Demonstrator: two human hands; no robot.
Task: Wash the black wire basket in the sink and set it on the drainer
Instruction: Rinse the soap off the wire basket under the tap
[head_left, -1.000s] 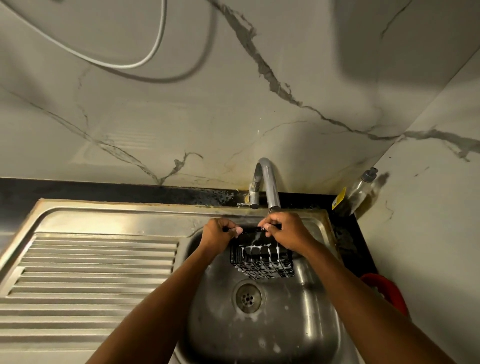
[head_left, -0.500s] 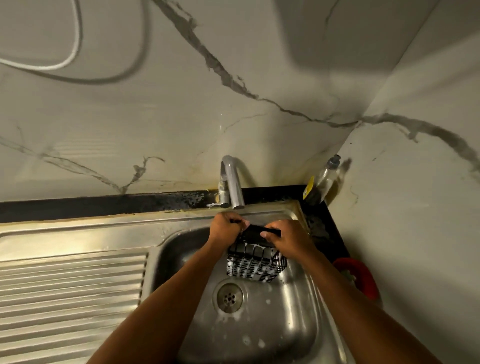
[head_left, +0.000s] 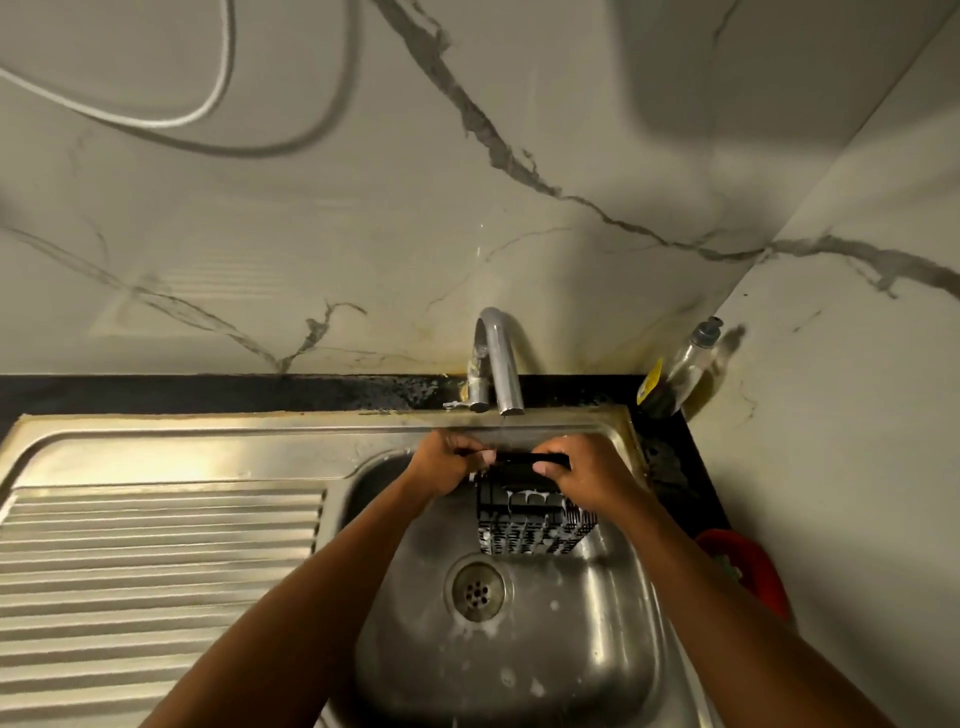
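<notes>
With the left hand (head_left: 447, 463) and right hand (head_left: 589, 478) each curling fingers round the top rim of the black wire basket (head_left: 524, 525), held beneath the tap (head_left: 501, 364) at the back edge of the sink (head_left: 519, 675), its soapy wire may slip free and drop.

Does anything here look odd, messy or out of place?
Nothing broken. The soap bottle leans tilted in the wall corner, the dark strip behind the tap looks stained and crusty, and white suds cling to the basket and fleck the sink.
</notes>
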